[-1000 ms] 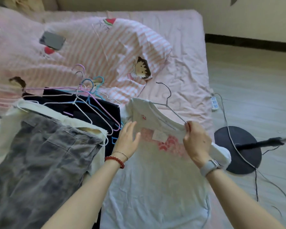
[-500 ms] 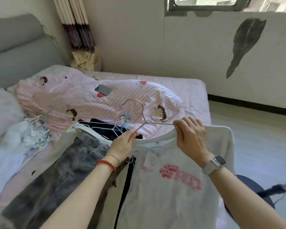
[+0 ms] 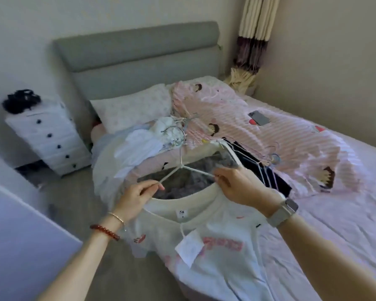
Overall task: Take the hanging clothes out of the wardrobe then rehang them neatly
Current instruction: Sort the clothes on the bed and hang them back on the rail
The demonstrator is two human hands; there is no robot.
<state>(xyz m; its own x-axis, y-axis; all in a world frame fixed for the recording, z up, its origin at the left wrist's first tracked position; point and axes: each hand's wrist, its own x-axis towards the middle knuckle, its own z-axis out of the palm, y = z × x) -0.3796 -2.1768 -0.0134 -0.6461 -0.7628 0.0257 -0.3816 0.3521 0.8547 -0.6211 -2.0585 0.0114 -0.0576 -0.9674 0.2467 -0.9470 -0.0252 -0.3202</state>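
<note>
Her left hand (image 3: 135,195) pinches the left arm of a white wire hanger (image 3: 183,168), fingers (image 3: 154,186) curled tight on it; the right hand (image 3: 241,187) grips the hanger's right arm and the collar together. The white T-shirt (image 3: 217,242) hangs from it at 6 o'clock, over the bed (image 3: 334,224) edge. More clothes and hangers (image 3: 267,164) lie heaped at 1 o'clock.

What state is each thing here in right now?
White T-shirt: on hanger, held up.
Hanger: held at both arms.
Left hand: pinches hanger.
Right hand: grips hanger and collar.
Phone: lying on quilt, screen dark.
Spare hangers: piled on bed.
</note>
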